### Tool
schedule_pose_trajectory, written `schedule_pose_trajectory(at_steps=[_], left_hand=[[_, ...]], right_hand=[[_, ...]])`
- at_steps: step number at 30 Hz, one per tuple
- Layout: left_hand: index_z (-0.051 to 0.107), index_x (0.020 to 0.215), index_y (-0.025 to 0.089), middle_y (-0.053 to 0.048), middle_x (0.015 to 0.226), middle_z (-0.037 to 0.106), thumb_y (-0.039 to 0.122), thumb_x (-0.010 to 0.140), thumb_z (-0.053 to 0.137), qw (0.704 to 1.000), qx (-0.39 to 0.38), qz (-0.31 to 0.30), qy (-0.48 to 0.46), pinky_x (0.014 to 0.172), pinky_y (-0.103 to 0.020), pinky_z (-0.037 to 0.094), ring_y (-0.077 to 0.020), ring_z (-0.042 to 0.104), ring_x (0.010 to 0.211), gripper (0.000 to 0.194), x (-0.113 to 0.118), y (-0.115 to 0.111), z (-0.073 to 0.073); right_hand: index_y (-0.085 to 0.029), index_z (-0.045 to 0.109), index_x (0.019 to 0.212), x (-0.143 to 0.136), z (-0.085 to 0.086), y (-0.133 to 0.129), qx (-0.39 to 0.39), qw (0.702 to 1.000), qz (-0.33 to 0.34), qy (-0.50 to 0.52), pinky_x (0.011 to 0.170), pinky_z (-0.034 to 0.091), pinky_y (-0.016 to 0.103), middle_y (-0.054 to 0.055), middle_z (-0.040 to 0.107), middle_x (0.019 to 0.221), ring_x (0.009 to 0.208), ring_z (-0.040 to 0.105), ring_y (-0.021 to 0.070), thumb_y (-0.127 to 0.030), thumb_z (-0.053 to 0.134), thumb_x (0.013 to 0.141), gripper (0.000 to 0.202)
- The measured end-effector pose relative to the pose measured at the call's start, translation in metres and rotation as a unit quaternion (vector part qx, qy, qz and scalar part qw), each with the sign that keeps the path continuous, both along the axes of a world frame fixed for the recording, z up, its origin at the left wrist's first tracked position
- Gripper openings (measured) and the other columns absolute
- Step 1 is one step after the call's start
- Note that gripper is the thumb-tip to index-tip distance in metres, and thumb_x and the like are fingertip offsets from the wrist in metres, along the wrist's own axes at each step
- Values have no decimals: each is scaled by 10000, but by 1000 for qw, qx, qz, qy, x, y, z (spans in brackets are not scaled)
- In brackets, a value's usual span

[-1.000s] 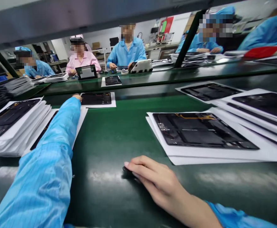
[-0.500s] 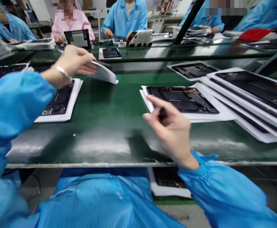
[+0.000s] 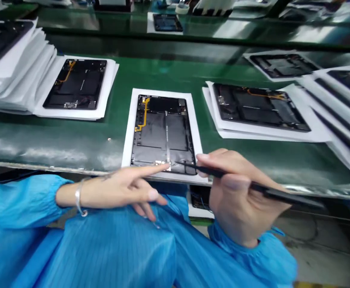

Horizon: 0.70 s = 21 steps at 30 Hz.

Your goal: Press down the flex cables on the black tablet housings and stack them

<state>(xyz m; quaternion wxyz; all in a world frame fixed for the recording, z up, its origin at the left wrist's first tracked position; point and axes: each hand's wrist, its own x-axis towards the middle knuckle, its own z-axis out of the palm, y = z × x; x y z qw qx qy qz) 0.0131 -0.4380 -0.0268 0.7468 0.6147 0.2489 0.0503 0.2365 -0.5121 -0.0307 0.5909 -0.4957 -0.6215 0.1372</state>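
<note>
A black tablet body with its inside exposed (image 3: 154, 136) lies on a white sheet (image 3: 129, 134) at the bench's front edge. An orange flex cable (image 3: 145, 116) runs down its left side, and a pale strip crosses its middle. My left hand (image 3: 127, 188) is stretched out, its index fingertip at the small board on the tablet's near edge. In my right hand (image 3: 237, 192) are black tweezers (image 3: 211, 171), pinched between thumb and fingers. Their tips point left, close to my left fingertip; whether they touch the tablet I cannot tell.
On the left, another open tablet (image 3: 79, 84) rests on paper beside a stack of white sheets (image 3: 28, 80). To the right lie a tablet (image 3: 259, 106) and a layered pile of tablets and sheets (image 3: 339, 108). Farther back is a smaller device (image 3: 167, 22).
The tablet on its white sheet now lies in front of me. My left hand has let go of the sheet and come down to the tablet. My right hand has brought the tweezers to its near edge.
</note>
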Motion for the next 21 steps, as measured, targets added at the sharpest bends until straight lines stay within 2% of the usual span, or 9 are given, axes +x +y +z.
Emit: schedule_pose_trajectory(at_steps=[1, 2, 4, 6, 7, 10, 13, 18, 21], left_hand=[[469, 1474, 210, -105, 1061, 757, 349, 1016, 524, 997, 69, 33, 7, 714, -273, 621, -174, 762, 795, 481, -8, 9, 3], [593, 1342, 189, -77, 962, 758, 337, 1022, 514, 982, 171, 80, 16, 685, -247, 599, -151, 742, 741, 361, -15, 18, 6], [698, 1062, 167, -37, 871, 723, 284, 1006, 550, 903, 399, 151, 41, 709, -223, 552, -127, 695, 746, 197, -28, 35, 7], [684, 950, 162, -23, 872, 685, 220, 983, 585, 829, 543, 121, 59, 730, -222, 505, -122, 652, 774, 119, -35, 46, 3], [673, 948, 163, -24, 893, 669, 201, 982, 582, 813, 574, 82, 60, 732, -225, 489, -123, 637, 787, 104, -37, 49, 0], [639, 1020, 169, -38, 961, 620, 211, 1007, 542, 806, 589, 0, 50, 748, -242, 468, -134, 609, 821, 107, -37, 48, -12], [615, 1072, 181, -45, 996, 590, 235, 1024, 513, 807, 588, -28, 45, 767, -258, 452, -146, 588, 854, 125, -33, 46, -18], [573, 923, 181, -28, 941, 554, 190, 1024, 464, 835, 541, -88, 44, 724, -242, 428, -141, 549, 806, 149, -21, 55, -9], [516, 890, 177, -19, 878, 552, 173, 1019, 442, 845, 519, -111, 60, 706, -248, 417, -144, 531, 766, 149, -16, 58, -1]], right_hand=[[-281, 782, 1012, -2, -3, 2, 4, 1000, -2, 3, 656, 514, 366, 36, 747, 864, 740, 655, 192, -424, 569, 978, 259], [-276, 783, 1007, -5, -7, 4, 7, 1000, -5, 6, 671, 521, 365, 37, 755, 880, 761, 665, 195, -374, 597, 968, 214], [-277, 782, 1013, -10, -11, 8, 6, 1000, -10, 7, 676, 525, 356, 31, 763, 887, 775, 675, 191, -305, 610, 962, 182], [-283, 777, 1030, -16, -14, 12, -2, 1000, -3, 3, 667, 525, 345, 20, 765, 889, 773, 677, 182, -275, 610, 962, 181], [-286, 775, 1038, -18, -15, 14, -7, 1000, 4, 1, 668, 526, 342, 16, 765, 891, 773, 675, 178, -267, 610, 962, 183], [-293, 773, 1047, -25, -17, 19, -21, 999, 27, 1, 680, 528, 350, 19, 757, 880, 773, 665, 177, -257, 600, 968, 194], [-294, 773, 1044, -29, -19, 25, -43, 998, 47, 8, 689, 532, 366, 29, 755, 883, 777, 660, 186, -256, 593, 971, 198], [-268, 767, 1014, -37, -25, 36, -88, 994, 60, 13, 705, 547, 357, 28, 738, 867, 789, 658, 182, -280, 581, 977, 190], [-256, 753, 1004, -38, -30, 39, -63, 997, 51, 2, 834, 546, 393, 48, 721, 963, 935, 666, 206, -271, 551, 987, 204]])
